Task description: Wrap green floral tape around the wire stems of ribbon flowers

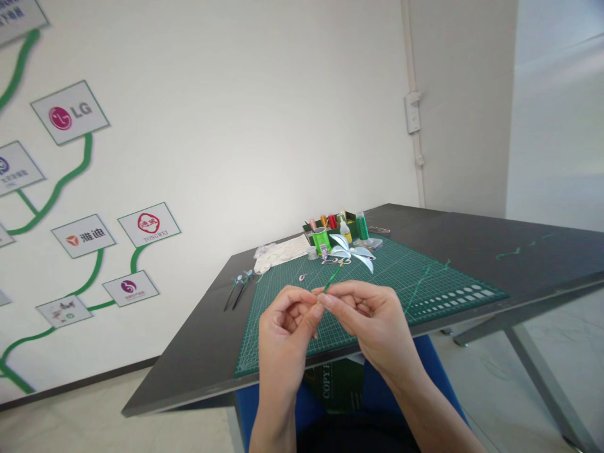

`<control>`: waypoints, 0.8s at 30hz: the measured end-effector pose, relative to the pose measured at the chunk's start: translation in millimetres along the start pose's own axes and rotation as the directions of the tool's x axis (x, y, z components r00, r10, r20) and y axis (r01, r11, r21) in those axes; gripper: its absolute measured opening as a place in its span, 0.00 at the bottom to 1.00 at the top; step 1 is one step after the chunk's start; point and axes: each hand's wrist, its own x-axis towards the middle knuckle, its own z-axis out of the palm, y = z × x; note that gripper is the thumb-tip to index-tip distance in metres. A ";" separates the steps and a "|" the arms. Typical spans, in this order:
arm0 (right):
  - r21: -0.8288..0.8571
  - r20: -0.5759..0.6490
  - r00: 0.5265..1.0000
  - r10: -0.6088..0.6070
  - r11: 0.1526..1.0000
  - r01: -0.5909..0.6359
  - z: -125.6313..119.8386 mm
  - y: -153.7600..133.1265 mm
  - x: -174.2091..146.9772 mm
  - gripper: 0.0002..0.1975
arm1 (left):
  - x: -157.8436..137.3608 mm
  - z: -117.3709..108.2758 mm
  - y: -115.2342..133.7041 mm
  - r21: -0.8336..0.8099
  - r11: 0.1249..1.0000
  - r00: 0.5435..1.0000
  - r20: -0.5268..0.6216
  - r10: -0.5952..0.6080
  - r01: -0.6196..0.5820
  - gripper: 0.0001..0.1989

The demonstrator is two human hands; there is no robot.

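Observation:
My left hand (289, 324) and my right hand (372, 314) meet in front of me, above the near part of the green cutting mat (278, 314). Thumb and fingers of both are pinched together at the lower end of a thin green stem (334, 277). The stem slants up and away to a flower with long pale-blue petals (361, 253), tilted to the right. Fingertips hide the stem's lower end, so I cannot tell whether thread or tape is wrapped there.
Behind the flower stand a green can (321, 240), a glue bottle (345, 230), a green thread spool (362, 226) and a box of coloured spools (333, 221). White cloth (278, 253) lies at the back left. Two dark-stemmed pieces (241, 290) rest left of the mat. Green thread scraps (508, 253) lie at right.

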 end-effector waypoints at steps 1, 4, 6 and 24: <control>-0.007 -0.004 1.000 -0.001 1.000 0.001 0.0 -0.3 0.2 0.12 | 0.2 0.0 0.2 0.000 1.000 1.000 0.005 -0.002 0.002 0.13; -0.012 -0.012 1.000 -0.009 1.000 0.009 0.3 -0.9 0.8 0.12 | 0.4 -0.9 -0.6 -0.006 1.000 1.000 0.017 -0.004 0.004 0.12; -0.005 -0.015 1.000 -0.010 1.000 0.010 0.5 -0.9 0.9 0.12 | 0.4 -2.5 -2.0 -0.009 1.000 0.999 0.037 -0.015 0.015 0.12; 0.174 0.141 0.986 0.092 0.978 -0.116 -0.7 -3.8 -0.8 0.18 | 0.3 -3.2 -6.8 0.019 0.999 0.997 0.069 -0.033 0.032 0.13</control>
